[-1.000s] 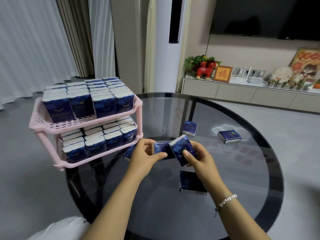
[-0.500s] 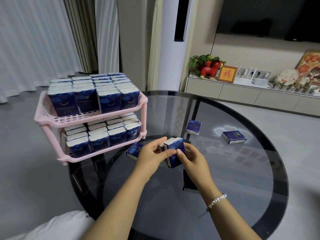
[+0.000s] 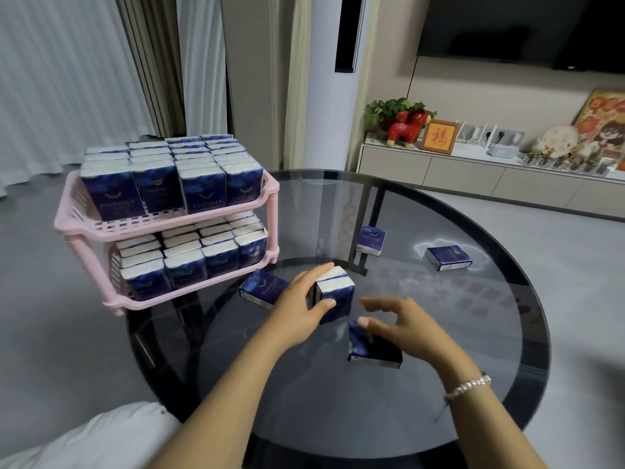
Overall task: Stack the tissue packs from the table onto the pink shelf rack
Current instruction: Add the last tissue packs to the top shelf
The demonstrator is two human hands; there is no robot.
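Tissue packs (image 3: 333,292), two held together upright, sit in your left hand (image 3: 297,311) at the centre of the frame, thumb on the near face and fingers over the top. Your right hand (image 3: 402,321) hangs open just to their right, fingers spread and holding nothing, its tips over a flat pack (image 3: 373,348) on the glass tabletop (image 3: 439,384). Three more lie loose: one (image 3: 260,287) just left of your left hand, one (image 3: 371,240) above centre, one (image 3: 448,258) toward the right. The pink shelf rack (image 3: 169,225) stands at the left, both tiers already packed. You appear to be in the gathering step; next, carry the pair left and find a slot or set them on the top rows, keeping them square so they don't topple.
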